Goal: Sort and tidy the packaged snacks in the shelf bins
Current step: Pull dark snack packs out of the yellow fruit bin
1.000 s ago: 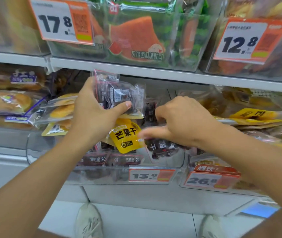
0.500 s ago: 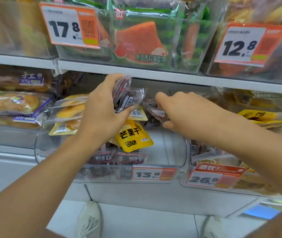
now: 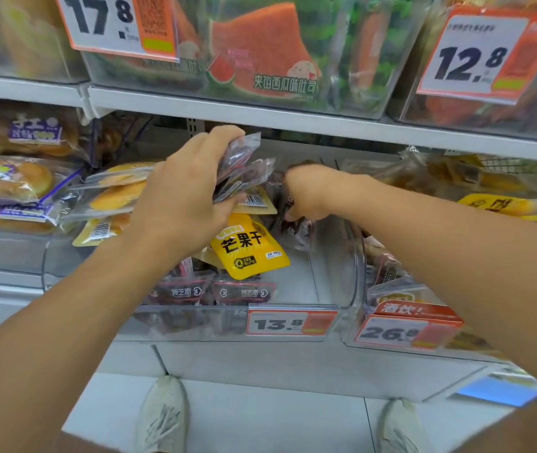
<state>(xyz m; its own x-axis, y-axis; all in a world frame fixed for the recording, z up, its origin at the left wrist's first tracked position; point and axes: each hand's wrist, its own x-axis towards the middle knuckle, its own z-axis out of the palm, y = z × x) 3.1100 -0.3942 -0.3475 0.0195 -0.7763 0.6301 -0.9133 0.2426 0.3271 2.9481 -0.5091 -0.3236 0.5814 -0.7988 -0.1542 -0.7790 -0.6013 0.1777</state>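
The left hand (image 3: 182,197) grips a bunch of dark snack packs (image 3: 239,168) above the clear bin (image 3: 355,256); the right hand (image 3: 309,191) curls round another dark pack (image 3: 296,223) deep in that bin; a yellow mango pack (image 3: 247,246) sits mixed in with the dark ones, so the sorting looks only partly done, with more to line up

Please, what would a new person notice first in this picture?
Probably the two hands in the middle bin: the left hand grips a bunch of dark packets, the right hand reaches further back. Just below hangs a yellow pouch, and large price tags sit above.
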